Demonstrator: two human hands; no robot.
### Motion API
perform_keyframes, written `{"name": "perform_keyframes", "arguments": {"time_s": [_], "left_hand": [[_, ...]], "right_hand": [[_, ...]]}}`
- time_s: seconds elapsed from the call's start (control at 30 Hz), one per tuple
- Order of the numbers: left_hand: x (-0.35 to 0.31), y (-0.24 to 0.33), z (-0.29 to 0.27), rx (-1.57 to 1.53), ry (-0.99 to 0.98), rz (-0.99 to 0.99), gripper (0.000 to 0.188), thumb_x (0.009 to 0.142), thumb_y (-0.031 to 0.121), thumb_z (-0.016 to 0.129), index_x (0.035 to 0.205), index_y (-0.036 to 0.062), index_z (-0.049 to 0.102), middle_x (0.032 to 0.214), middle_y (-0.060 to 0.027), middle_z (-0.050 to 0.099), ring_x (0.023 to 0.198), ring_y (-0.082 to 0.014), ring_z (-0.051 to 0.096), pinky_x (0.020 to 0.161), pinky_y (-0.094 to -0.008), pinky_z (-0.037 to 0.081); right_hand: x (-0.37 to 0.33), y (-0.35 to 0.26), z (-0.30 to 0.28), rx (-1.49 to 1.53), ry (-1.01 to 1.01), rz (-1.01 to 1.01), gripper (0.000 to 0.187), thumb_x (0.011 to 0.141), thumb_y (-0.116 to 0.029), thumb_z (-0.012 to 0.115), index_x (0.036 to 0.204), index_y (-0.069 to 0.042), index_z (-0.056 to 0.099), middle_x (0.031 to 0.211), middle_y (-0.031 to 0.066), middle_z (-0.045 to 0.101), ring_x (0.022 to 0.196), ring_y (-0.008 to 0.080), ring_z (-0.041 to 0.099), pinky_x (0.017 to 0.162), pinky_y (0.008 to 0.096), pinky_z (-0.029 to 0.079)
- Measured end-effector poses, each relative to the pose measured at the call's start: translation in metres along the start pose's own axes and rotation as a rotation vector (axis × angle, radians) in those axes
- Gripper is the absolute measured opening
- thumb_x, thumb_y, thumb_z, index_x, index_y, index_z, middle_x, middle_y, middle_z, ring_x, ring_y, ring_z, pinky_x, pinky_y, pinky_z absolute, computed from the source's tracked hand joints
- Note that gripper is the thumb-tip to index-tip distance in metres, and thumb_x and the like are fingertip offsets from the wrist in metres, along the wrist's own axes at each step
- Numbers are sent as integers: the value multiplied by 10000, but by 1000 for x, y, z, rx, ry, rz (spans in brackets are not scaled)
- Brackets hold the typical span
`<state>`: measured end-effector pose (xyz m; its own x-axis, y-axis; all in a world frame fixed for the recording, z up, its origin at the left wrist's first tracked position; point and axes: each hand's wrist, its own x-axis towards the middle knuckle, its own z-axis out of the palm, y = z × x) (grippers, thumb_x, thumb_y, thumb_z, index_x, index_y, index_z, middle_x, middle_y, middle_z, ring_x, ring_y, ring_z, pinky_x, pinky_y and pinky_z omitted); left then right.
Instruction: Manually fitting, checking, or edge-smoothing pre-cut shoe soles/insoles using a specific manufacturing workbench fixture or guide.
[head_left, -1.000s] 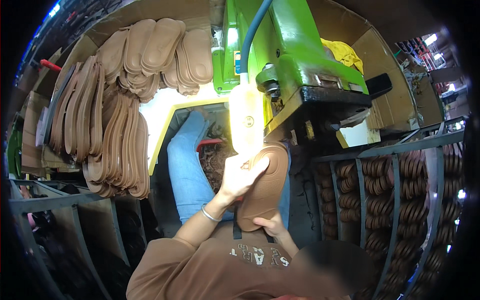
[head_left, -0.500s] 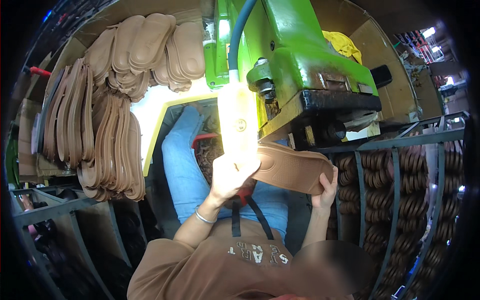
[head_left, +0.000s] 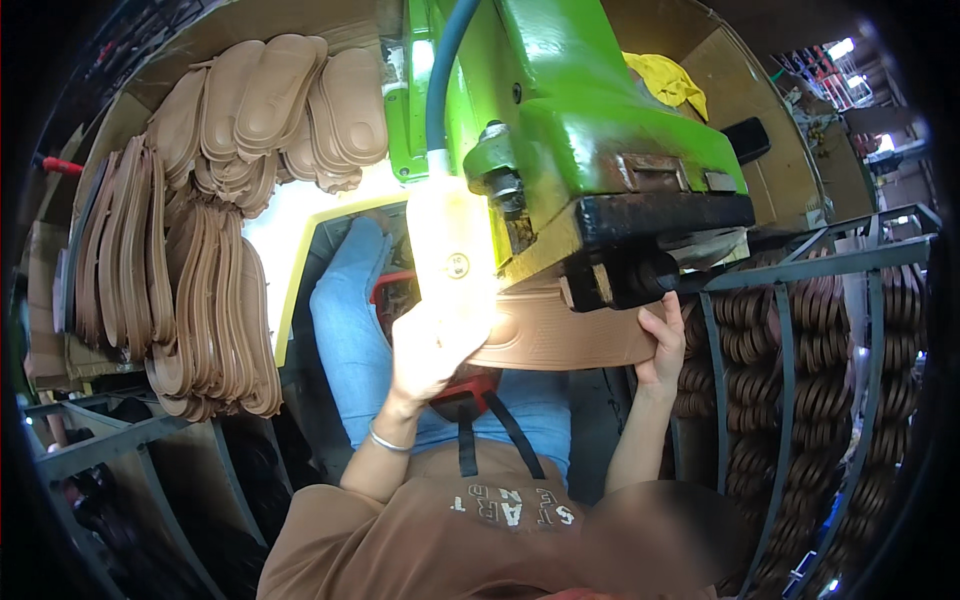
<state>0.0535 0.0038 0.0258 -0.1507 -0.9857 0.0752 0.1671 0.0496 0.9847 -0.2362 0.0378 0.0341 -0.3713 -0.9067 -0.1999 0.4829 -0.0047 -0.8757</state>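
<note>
A brown shoe sole (head_left: 575, 345) with a textured face is held crosswise in front of my body, between both hands. My left hand (head_left: 428, 350) grips its left end beside a glaring lamp (head_left: 455, 235), which washes out some of the fingers. At the opposite end my right hand (head_left: 664, 345) pinches the sole's rim, thumb and fingers closed. The sole's far edge passes beneath the dark head (head_left: 630, 270) of a green machine (head_left: 590, 100), which hides part of it.
Piles of brown soles (head_left: 275, 95) fill a cardboard box (head_left: 210, 35) at the far left, with more stacked upright (head_left: 215, 310). On the right, a metal rack (head_left: 785, 380) carries many soles. A yellow cloth (head_left: 668, 82) lies behind the machine.
The sole has turned from slanting to nearly level, its right end swinging away from me. Its far edge is now under the machine's head. Both hands keep hold, and the view has shifted slightly.
</note>
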Motion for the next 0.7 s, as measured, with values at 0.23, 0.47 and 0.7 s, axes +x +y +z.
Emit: {"name": "perform_keyframes", "arguments": {"time_s": [0.23,0.47,0.7], "left_hand": [[-8,-2,-50,-182,144,-136,324,731,11,704,1027,-65,598,939,-100,646,853,-144,617,801,-257,483],[-41,-4,-93,-298,180,-258,307,743,25,675,1015,-81,581,929,-112,646,837,-138,621,772,-244,483],[-74,-16,-114,-110,-94,-456,300,720,112,735,924,-83,634,842,-128,672,741,-118,623,674,-237,494]], "right_hand": [[4,17,38,-25,-112,118,337,728,81,605,1028,-24,492,978,90,601,872,165,611,797,281,496],[-12,34,77,-48,-182,70,344,691,139,576,1008,5,572,955,62,621,839,149,612,773,285,504],[-4,41,104,-178,-340,108,384,658,116,709,1010,6,603,962,66,624,852,162,620,766,278,527]]}}
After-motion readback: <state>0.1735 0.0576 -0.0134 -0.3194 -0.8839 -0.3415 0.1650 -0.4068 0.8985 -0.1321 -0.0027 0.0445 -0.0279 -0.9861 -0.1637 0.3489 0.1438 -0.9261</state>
